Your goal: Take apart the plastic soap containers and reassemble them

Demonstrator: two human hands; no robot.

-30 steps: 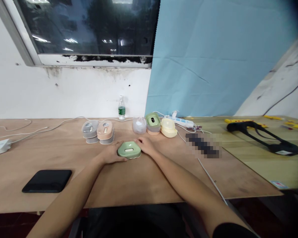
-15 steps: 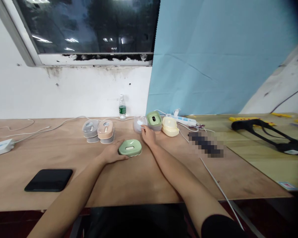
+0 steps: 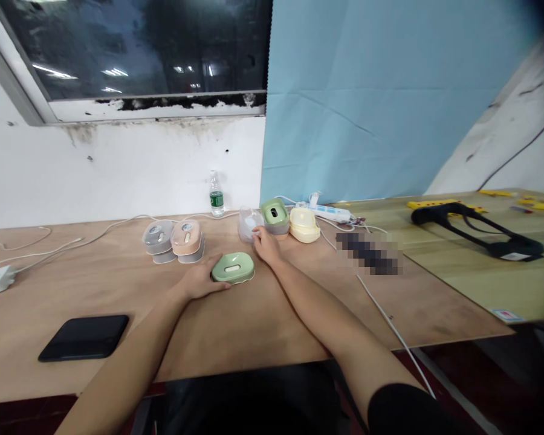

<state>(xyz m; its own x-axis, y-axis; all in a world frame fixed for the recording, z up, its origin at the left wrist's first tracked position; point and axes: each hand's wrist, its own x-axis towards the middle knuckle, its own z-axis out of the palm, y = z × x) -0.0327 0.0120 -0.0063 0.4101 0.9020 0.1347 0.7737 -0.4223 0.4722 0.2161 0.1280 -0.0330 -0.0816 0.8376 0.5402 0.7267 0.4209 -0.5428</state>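
Note:
A green soap box [image 3: 233, 267] lies on the wooden table [image 3: 254, 320] in front of me. My left hand [image 3: 202, 282] rests against its left side, fingers curled on it. My right hand [image 3: 265, 245] is farther back, its fingers closing on a clear plastic box [image 3: 248, 222]. Right of that stands a green box on a grey one [image 3: 275, 216], then a cream box [image 3: 304, 224]. A grey box [image 3: 156, 239] and a peach box [image 3: 187, 240] stand to the left.
A black phone [image 3: 84, 336] lies at the near left. A water bottle [image 3: 216, 196] stands at the wall. White cables and a power strip [image 3: 330, 212] run along the back. A black strap device [image 3: 476, 229] lies on the right table.
My right hand left the green soap box and reached back to the clear plastic box. My left hand stayed on the green box. The view shifted slightly.

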